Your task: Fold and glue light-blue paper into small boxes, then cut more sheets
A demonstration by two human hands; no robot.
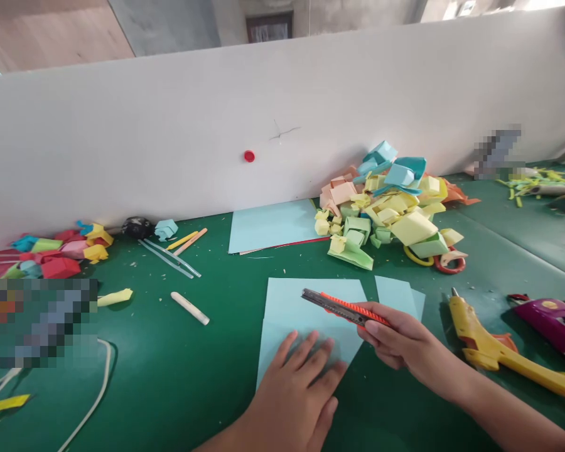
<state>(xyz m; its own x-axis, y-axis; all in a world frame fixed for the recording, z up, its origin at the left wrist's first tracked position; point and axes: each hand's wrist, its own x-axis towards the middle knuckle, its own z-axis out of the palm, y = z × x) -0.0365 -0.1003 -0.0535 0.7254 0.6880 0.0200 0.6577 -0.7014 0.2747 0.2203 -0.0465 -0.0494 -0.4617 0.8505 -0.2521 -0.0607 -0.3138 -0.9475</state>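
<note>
My left hand (301, 383) lies flat with fingers spread on a light blue sheet of paper (287, 307). In my right hand (400, 339) is an orange and black utility knife (343, 307), held above the right part of that sheet and pointing to the left. Its tip looks dark; I cannot tell how far the blade is out. Just beyond my right hand lie smaller light blue paper pieces (398, 294), partly hidden by that hand.
Folded paper shapes (395, 207) are heaped against the white partition (169, 138). A yellow glue gun (480, 339) and a purple tool (546, 320) lie at right. More blue paper (273, 226) is behind. Glue sticks (169, 257), a pale stick (189, 307) and a white cable (104, 370) lie left.
</note>
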